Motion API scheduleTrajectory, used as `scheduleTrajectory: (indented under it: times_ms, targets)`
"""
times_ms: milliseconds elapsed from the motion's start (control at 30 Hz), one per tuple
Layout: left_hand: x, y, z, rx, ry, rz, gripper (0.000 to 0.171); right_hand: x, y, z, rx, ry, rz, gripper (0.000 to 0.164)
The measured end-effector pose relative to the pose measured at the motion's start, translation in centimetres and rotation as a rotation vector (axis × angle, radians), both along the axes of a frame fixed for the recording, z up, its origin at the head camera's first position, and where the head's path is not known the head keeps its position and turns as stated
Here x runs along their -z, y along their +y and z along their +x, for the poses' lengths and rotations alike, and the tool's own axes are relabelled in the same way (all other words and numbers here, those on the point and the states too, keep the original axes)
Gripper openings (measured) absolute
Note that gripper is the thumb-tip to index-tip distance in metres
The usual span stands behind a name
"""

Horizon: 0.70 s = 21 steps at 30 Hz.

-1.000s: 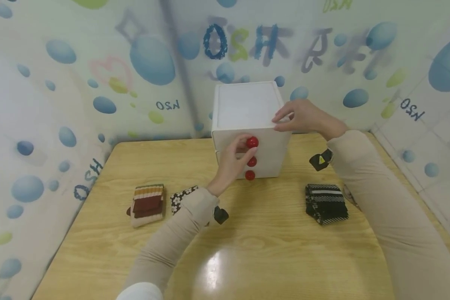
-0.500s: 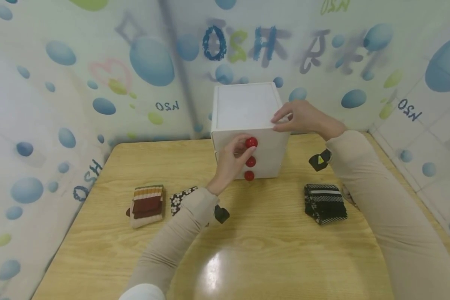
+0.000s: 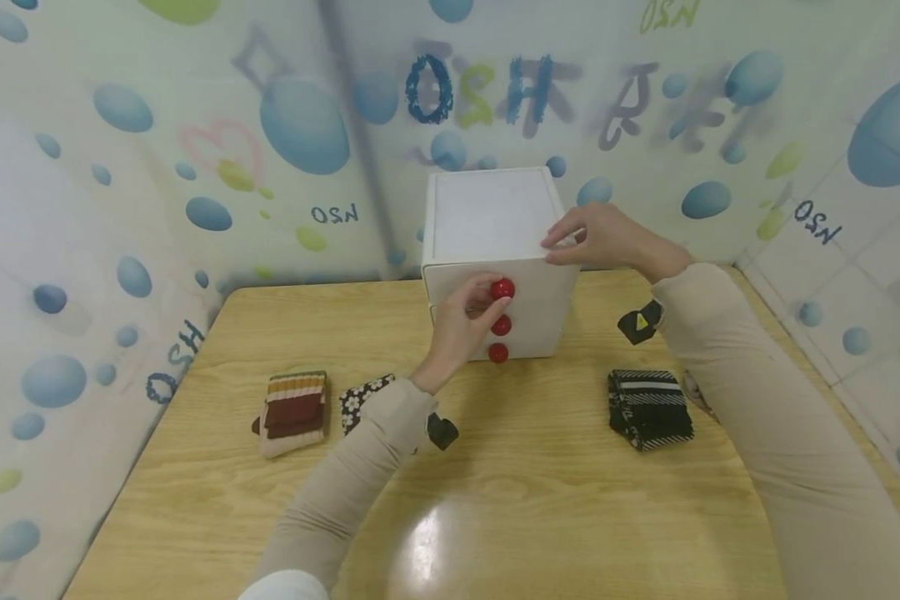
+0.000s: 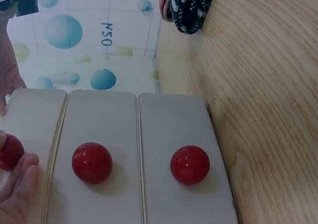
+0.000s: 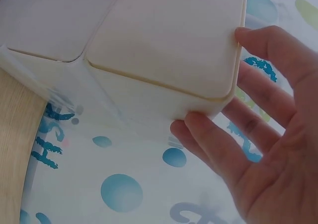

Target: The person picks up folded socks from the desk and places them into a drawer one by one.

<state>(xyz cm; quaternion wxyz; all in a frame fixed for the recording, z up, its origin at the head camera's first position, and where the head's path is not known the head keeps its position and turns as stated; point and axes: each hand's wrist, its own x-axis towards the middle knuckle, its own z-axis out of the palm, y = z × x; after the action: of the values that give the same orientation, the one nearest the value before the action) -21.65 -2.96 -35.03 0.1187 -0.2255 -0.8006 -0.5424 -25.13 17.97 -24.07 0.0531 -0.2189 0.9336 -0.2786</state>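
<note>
The wooden table (image 3: 540,500) spreads out under both my forearms, and at its far edge, just beyond my fingertips, stands the white drawer box (image 3: 487,208) with three drawer fronts stacked one above the other. My right hand (image 3: 607,237) rests on the box's top right corner, fingers curved over the edge and thumb against the side; I judge this grip is there to steady the box so it does not slide toward me. My left hand (image 3: 461,325) is at the front, its fingers and thumb closed around the top red knob (image 3: 502,289), which is the natural place to pull that drawer from. Directly below my left fingers sit the middle knob (image 3: 501,325) and the bottom knob (image 3: 498,352), both untouched. Well behind my left wrist lie striped brown socks (image 3: 294,411) and a flowered pair (image 3: 363,396); behind my right wrist lies a black patterned pair (image 3: 648,407).
</note>
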Motion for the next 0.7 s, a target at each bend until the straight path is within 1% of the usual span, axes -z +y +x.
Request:
scheduleTrajectory:
  times_ms: [100, 267, 400, 700]
  targets:
    - [0.0, -0.1, 0.1, 0.000, -0.010, -0.003, 0.029, -0.1, 0.0, 0.1, -0.005, -0.004, 0.005, 0.031]
    - [0.0, -0.2, 0.5, 0.022, -0.031, 0.004, 0.030, -0.2, 0.2, 0.1, -0.004, -0.007, 0.018, 0.033]
    - [0.2, -0.3, 0.8, 0.028, -0.033, -0.011, 0.030, -0.1, 0.3, -0.1, -0.002, -0.015, 0.016, 0.033]
    - [0.4, -0.3, 2.0, 0.038, -0.029, -0.006, 0.030, 0.1, 0.1, -0.1, -0.003, -0.005, 0.022, 0.033]
